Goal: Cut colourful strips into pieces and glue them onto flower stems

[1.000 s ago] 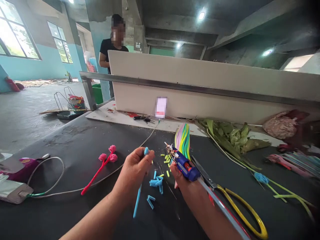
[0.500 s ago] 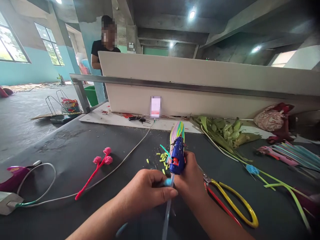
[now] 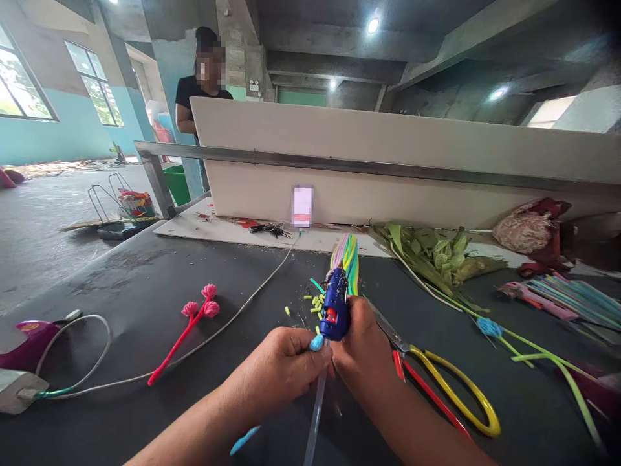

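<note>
My right hand (image 3: 356, 333) is wrapped round a blue hot glue gun (image 3: 336, 304), its nozzle pointing away from me. A long clear glue stick (image 3: 317, 408) sticks out of the gun's back end towards me. Close beside it, my left hand (image 3: 284, 362) pinches a blue pipe cleaner with a small fuzzy tip (image 3: 317, 342) showing above the fingers. A blue length (image 3: 245, 440) shows below that wrist; whether it is the same piece, I cannot tell. Beyond the gun lies a bundle of coloured pipe cleaners (image 3: 350, 252), with short yellow-green cut bits (image 3: 317, 303) scattered nearby.
Scissors (image 3: 456, 388) with yellow and red handles lie right of my right arm. A pink pipe cleaner stem (image 3: 177, 346) with three flower balls rests at left, near a white cable (image 3: 242, 304). Leaves (image 3: 441, 255) lie at the back right. A person (image 3: 204, 84) stands behind the white panel (image 3: 339, 129).
The glue gun and my right hand have shifted slightly left and towards me. The blue tip now shows more above my left fingers, and the glue stick's near end has swung left.
</note>
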The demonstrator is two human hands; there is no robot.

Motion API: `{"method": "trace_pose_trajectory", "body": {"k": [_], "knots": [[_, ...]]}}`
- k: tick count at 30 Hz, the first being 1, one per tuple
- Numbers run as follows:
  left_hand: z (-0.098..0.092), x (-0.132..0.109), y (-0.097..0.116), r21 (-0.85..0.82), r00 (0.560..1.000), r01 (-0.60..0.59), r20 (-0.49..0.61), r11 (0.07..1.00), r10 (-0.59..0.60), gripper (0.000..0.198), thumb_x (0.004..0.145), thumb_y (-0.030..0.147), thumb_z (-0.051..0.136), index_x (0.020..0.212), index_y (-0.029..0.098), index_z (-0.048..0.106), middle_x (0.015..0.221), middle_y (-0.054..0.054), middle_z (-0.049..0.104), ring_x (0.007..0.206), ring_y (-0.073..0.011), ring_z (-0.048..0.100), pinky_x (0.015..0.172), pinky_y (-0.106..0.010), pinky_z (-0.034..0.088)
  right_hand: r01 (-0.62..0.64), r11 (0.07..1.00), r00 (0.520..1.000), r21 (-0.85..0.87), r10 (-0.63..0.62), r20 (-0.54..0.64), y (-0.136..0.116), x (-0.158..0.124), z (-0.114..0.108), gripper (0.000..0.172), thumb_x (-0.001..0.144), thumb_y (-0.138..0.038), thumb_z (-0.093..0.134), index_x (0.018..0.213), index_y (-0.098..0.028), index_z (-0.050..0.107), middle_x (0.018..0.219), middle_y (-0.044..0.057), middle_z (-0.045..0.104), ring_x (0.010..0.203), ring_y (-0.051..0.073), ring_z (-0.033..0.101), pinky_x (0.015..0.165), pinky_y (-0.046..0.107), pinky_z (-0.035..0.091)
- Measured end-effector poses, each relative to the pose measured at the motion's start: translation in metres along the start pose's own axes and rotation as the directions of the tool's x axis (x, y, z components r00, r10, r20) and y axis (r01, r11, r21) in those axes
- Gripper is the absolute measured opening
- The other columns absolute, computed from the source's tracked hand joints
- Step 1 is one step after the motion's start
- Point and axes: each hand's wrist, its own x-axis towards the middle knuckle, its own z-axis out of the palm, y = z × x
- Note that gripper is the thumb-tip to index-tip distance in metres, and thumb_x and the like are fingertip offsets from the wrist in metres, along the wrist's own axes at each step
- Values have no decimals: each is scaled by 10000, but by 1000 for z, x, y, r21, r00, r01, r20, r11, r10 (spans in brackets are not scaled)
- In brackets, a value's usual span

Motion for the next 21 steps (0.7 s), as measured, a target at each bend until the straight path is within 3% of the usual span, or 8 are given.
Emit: {"method": "trace_pose_trajectory", "body": {"k": [3, 6, 8, 11, 14, 16, 18, 21], "knots": [[-1, -2, 4, -66, 999, -9, 44, 998, 12, 384, 773, 493, 519, 658, 134, 595, 491, 43, 413, 429, -54, 316, 429, -196, 236, -8, 978, 997, 208, -8, 79, 0, 0, 3, 217, 686, -190, 552, 852, -218, 416, 735, 5, 548, 613, 179, 526, 534, 268, 352], [-12, -1, 5, -215, 996, -46, 61, 976, 60, 393, 732, 509, 579, 652, 124, 592, 512, 32, 440, 426, -44, 322, 423, -189, 232, -32, 864, 995, 503, -21, 99, 3, 2, 6, 157, 731, -262, 568, 830, -219, 454, 699, -20, 528, 592, 150, 502, 558, 267, 386], [-24, 2, 4, -365, 996, -65, -85, 929, 37, 379, 728, 507, 590, 650, 138, 554, 525, 37, 437, 415, -35, 309, 404, -180, 212, -99, 757, 985, 646, -15, 170, 5, 2, 6, 133, 793, -325, 541, 846, -210, 499, 659, -32, 511, 574, 136, 482, 590, 272, 397], [-41, 9, 1, -482, 934, -138, -353, 865, -48, 334, 735, 485, 595, 740, 160, 520, 607, 42, 443, 417, -22, 295, 384, -161, 168, -233, 589, 936, 774, -81, 343, 8, 2, 3, 186, 848, -359, 506, 849, -186, 575, 592, -30, 489, 579, 135, 463, 615, 276, 383], [-50, 15, -4, -462, 885, -180, -461, 868, -62, 355, 755, 518, 551, 856, 180, 513, 704, 29, 464, 456, -28, 348, 387, -149, 185, -329, 360, 902, 873, -155, 404, 7, 0, 0, 182, 845, -335, 521, 817, -171, 595, 551, -30, 463, 540, 125, 431, 564, 267, 362], [-49, 18, -8, -474, 880, -175, -468, 863, -79, 380, 767, 557, 504, 895, 200, 488, 724, 29, 466, 472, -38, 377, 391, -147, 200, -366, 248, 890, 897, -187, 415, 5, -1, 0, 173, 835, -332, 538, 816, -168, 592, 523, -42, 446, 486, 107, 396, 517, 252, 341], [-46, 19, -9, -498, 886, -167, -454, 851, -92, 388, 760, 568, 501, 912, 213, 460, 712, 38, 461, 466, -40, 374, 393, -145, 193, -383, 235, 883, 894, -193, 429, 3, -2, 0, 200, 831, -357, 548, 785, -166, 586, 485, -54, 430, 444, 91, 367, 482, 237, 318], [-41, 18, -8, -539, 910, -163, -406, 826, -85, 399, 747, 575, 510, 899, 212, 443, 708, 37, 481, 468, -43, 368, 399, -147, 191, -392, 303, 876, 869, -165, 453, 2, -4, 2, 285, 835, -432, 531, 743, -166, 576, 455, -59, 429, 424, 86, 374, 463, 229, 306]]}}
